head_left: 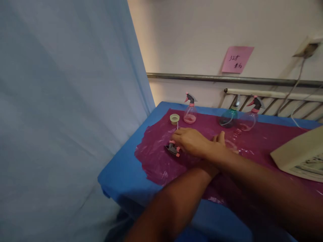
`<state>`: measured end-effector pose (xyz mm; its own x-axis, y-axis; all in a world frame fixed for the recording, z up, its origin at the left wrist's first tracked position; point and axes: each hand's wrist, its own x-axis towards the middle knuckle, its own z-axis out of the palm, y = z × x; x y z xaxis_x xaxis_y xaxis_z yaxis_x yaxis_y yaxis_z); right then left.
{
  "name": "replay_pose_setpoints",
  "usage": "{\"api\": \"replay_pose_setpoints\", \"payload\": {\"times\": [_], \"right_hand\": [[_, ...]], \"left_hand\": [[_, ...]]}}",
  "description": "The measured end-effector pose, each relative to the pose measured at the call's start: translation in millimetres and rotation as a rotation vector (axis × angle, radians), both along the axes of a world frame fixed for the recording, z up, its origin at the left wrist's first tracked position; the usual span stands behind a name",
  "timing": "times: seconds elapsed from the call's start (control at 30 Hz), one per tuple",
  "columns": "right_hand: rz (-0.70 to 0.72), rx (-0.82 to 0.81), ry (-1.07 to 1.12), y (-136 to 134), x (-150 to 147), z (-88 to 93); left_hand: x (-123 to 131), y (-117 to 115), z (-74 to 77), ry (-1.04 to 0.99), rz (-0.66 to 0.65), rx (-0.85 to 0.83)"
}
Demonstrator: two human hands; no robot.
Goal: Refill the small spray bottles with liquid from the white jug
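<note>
My arms are crossed over a magenta plastic sheet [156,161] on a blue-covered table [121,174]. My right hand [193,142] reaches left, its fingers curled down onto a dark spray head with pink parts [173,149], whose thin tube points towards the back. My left hand [220,137] lies mostly hidden behind my right wrist. Only its thumb and a fingertip show, closed beside a clear bottle [233,141] lying on the sheet.
Three spray bottles stand at the back: one with pink liquid [190,112], a green one [228,117] and a clear one [249,119]. A small pale cap [174,118] sits near them. A beige device [300,154] is at the right, a blue curtain [63,117] at the left.
</note>
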<state>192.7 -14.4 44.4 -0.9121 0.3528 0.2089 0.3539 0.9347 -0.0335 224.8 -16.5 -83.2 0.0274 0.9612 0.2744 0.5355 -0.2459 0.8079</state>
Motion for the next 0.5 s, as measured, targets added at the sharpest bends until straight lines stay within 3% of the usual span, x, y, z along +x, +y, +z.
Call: {"api": "replay_pose_setpoints", "payload": {"times": [0.13, 0.3, 0.4, 0.5], "right_hand": [[0.089, 0.045, -0.199, 13.4, -29.6, -16.0], [0.055, 0.055, -0.253, 16.2, -34.5, -27.9], [0.039, 0.06, -0.199, 11.6, -30.2, -22.6], [-0.028, 0.029, 0.007, 1.6, -15.5, -4.0]], "left_hand": [[-5.4, -0.7, 3.9, 0.044, -0.14, -0.033], [-4.5, -2.3, 9.3, 0.047, -0.12, -0.054], [-6.1, -2.7, 10.6, 0.056, -0.11, -0.066], [-11.7, -3.6, 12.8, 0.062, -0.086, -0.031]]}}
